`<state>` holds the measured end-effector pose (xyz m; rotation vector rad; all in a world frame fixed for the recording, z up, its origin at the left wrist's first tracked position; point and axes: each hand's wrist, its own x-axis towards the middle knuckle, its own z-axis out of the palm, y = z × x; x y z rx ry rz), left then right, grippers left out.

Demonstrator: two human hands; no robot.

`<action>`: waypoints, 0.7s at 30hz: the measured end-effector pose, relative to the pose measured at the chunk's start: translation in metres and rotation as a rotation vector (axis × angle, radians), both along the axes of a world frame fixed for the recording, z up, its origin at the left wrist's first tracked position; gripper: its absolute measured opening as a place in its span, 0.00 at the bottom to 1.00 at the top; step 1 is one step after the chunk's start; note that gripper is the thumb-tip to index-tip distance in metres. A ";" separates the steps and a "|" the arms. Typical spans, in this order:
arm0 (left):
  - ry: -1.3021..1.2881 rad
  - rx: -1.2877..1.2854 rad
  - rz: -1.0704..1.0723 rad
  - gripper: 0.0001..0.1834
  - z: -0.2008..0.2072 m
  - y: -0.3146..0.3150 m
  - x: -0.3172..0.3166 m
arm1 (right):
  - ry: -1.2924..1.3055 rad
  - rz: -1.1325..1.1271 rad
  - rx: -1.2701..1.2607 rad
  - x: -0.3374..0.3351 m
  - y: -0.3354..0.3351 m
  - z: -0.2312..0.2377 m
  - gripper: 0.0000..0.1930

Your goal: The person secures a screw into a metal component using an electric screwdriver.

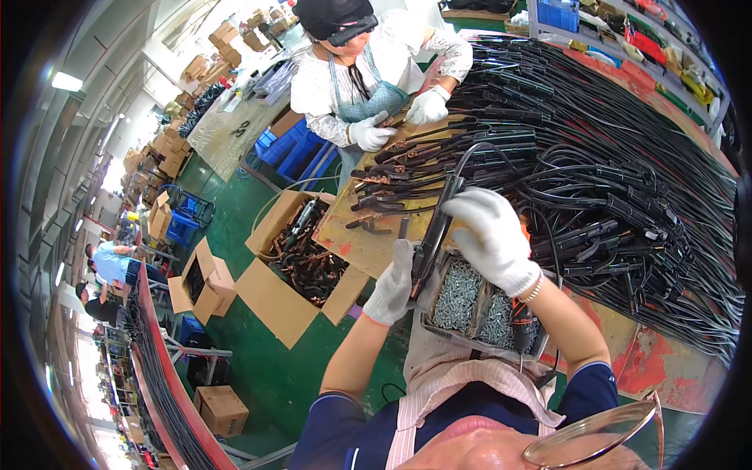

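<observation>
A long black electrode holder handle (435, 231) stands tilted before me, with a black cable (489, 146) curving out of its upper end. My left hand (394, 283), in a white knitted glove, is closed around its lower end. Beside that hand's fingers a short dark piece (403, 228) sticks up. My gloved right hand (495, 239) is at the handle's upper part, fingertips over its side and thumb apart from them. Below it lies a divided tray of silver screws (457, 298). A black and orange power screwdriver (522, 323) rests on the tray's right side.
Many black handles (501, 141) and long cables (658, 149) cover the worn table (345, 223). Across it, a co-worker's gloved hands (372, 133) handle a small part. An open carton (282, 301) of copper-coloured and black parts stands left, on the green floor (258, 368).
</observation>
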<state>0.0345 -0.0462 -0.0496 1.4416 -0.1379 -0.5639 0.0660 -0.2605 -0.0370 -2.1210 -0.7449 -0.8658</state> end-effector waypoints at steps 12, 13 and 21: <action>-0.754 0.244 0.361 0.20 0.009 -0.062 0.000 | 0.853 0.897 1.760 -0.003 0.008 0.011 0.09; -0.759 0.246 0.357 0.21 0.011 -0.062 -0.001 | 0.836 0.889 1.770 -0.001 0.007 0.012 0.09; -1.013 0.150 0.196 0.14 0.008 -0.068 -0.013 | 0.805 1.091 1.718 0.001 -0.013 -0.006 0.09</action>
